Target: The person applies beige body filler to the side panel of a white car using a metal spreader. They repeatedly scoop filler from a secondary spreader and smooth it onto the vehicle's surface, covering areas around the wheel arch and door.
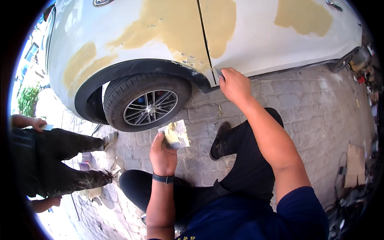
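Note:
A white car panel carries tan filler patches and a dark vertical seam. My right hand is closed on a small grey spreader, its blade at the lower end of that seam, just behind the black wheel arch. Lower and to the left, my left hand grips a small pale board with cream filler smeared on it, below the tire.
Another person stands at the left in dark trousers, holding a pale card. A cardboard piece and a cable lie at the right on the paving. Assorted clutter lines the far right.

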A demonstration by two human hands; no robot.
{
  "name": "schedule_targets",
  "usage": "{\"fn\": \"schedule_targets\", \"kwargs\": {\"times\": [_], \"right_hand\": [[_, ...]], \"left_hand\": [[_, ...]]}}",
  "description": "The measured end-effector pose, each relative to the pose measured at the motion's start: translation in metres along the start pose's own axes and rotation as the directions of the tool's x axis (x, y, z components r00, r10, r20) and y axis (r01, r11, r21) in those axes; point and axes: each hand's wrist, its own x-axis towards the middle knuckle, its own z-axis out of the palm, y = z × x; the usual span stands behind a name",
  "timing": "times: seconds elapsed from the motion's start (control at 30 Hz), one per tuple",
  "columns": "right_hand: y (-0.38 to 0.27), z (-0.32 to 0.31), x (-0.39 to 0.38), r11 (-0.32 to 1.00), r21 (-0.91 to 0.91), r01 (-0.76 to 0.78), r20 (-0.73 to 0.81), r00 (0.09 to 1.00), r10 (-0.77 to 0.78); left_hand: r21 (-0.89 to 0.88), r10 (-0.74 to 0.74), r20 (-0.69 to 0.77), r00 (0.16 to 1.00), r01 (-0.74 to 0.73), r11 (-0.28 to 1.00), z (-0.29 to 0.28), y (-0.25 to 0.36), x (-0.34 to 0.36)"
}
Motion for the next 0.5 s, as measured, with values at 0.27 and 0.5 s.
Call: {"fn": "schedule_targets", "kwargs": {"times": [0.27, 0.5], "right_hand": [[0.01, 0.011, 0.011, 1.0, -0.001, -0.023, 0.027, 0.999, 0.023], [-0.009, -0.008, 0.01, 0.981, 0.177, 0.079, -0.312, 0.95, -0.02]], "left_hand": [[0.012, -0.018, -0.006, 1.0, 0.018, 1.0, 0.001, -0.005, 0.001], [0.005, -0.028, -0.022, 0.999, 0.028, 1.0, 0.005, -0.008, 0.001]]}}
